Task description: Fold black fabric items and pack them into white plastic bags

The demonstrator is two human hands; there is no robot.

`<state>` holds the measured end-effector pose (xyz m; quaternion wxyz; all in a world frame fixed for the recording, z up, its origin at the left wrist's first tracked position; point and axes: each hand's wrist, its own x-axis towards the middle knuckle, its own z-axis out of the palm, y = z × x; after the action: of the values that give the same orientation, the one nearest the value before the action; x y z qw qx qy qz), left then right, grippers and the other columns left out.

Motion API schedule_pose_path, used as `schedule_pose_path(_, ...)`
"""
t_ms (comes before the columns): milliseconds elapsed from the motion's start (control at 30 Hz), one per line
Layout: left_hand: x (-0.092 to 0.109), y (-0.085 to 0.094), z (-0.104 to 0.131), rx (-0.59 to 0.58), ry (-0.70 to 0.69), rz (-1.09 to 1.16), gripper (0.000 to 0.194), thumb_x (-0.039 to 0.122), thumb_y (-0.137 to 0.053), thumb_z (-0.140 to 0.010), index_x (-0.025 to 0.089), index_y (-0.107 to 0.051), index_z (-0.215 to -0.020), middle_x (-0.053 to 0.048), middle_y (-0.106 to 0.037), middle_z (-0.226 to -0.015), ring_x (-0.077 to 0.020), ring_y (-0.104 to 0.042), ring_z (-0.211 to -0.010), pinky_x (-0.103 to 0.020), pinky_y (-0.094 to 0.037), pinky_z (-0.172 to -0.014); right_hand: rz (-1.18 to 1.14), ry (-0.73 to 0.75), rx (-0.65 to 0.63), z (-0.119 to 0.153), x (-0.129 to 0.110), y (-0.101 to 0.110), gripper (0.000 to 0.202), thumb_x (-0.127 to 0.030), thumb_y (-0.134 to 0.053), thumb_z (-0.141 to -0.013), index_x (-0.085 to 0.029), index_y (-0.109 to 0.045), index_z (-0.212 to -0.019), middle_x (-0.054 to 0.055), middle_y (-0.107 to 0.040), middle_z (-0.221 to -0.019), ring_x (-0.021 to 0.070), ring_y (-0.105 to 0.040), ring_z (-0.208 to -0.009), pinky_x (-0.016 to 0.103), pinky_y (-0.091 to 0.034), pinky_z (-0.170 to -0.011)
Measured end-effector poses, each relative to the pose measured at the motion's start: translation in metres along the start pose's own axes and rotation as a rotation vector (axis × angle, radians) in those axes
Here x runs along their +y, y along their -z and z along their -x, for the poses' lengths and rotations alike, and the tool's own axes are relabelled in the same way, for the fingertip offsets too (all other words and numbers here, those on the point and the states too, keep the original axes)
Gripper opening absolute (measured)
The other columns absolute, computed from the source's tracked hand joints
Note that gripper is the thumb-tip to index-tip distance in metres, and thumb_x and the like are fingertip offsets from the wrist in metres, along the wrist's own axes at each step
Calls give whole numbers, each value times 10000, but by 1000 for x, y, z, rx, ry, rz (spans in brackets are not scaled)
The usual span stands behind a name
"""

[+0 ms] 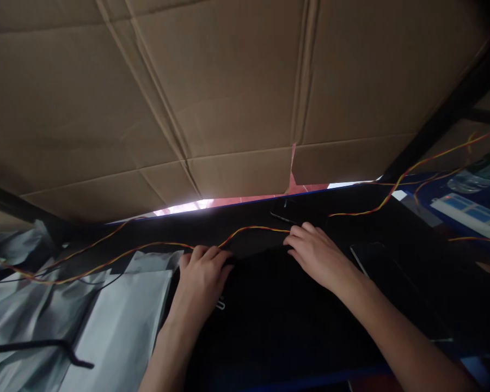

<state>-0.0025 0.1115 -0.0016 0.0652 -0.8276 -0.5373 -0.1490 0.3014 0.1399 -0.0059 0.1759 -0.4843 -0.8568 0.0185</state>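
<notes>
A large black flat object point(265, 316) lies in front of me, too dark to make out its kind; a small white mark shows near its left side. My left hand point(204, 269) is closed with bent fingers over its far left corner. Farther right, my right hand point(312, 250) has its fingers curled down at the far right edge. A twisted red-and-yellow wire point(253, 227) runs just beyond the object and passes behind both hands. Whether any finger touches the wire, I cannot tell. The fingertips are partly lost in shadow.
Creased cardboard point(237, 92) hangs behind the black shelf point(245, 209). Grey plastic bags point(118, 321) and a bent black rod point(61, 344) are on the left. At right lie a dark, clear-edged flat item point(396, 283), a clear bottle point(469, 179) and a blue-and-white pack point(469, 211).
</notes>
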Motion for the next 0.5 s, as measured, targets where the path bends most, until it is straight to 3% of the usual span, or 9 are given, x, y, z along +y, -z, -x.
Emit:
schedule_pose_path(100,-4,10,8,21,-52,14,179,184,-630,-1052,277,-779,-1087,-43,-797,-1025,-311,-663,-1035,-511,-464,-946,39,17,40,19,-2,15,221,-123,-578,-1066,-234,-767,-1037,63,-727,-1021,263,-633,-953,429,-504,-817)
schedule_pose_path(267,-7,23,40,73,-189,70,314,146,-494,-1127,279,-768,-1208,-27,-789,-1048,-267,-686,-1065,-540,-401,-1091,54,95,112,74,-7,20,269,-88,-518,-1082,-223,-751,-1091,48,-723,-975,235,-620,-879,407,-457,-798)
schedule_pose_path(400,-12,20,61,-11,-333,116,426,95,-431,-1111,290,-754,-1309,-11,-756,-1008,-193,-698,-904,-364,-560,-915,8,134,23,99,-5,11,320,-44,-517,-1061,-231,-769,-1126,36,-737,-986,225,-656,-870,390,-480,-792)
schedule_pose_path(500,-18,18,68,-37,-323,107,457,68,-454,-1081,268,-728,-1387,-50,-746,-1132,-191,-712,-966,-300,-606,-850,-23,108,-3,100,-3,9,331,-73,-503,-1086,-243,-787,-1105,29,-729,-955,215,-660,-839,378,-489,-767)
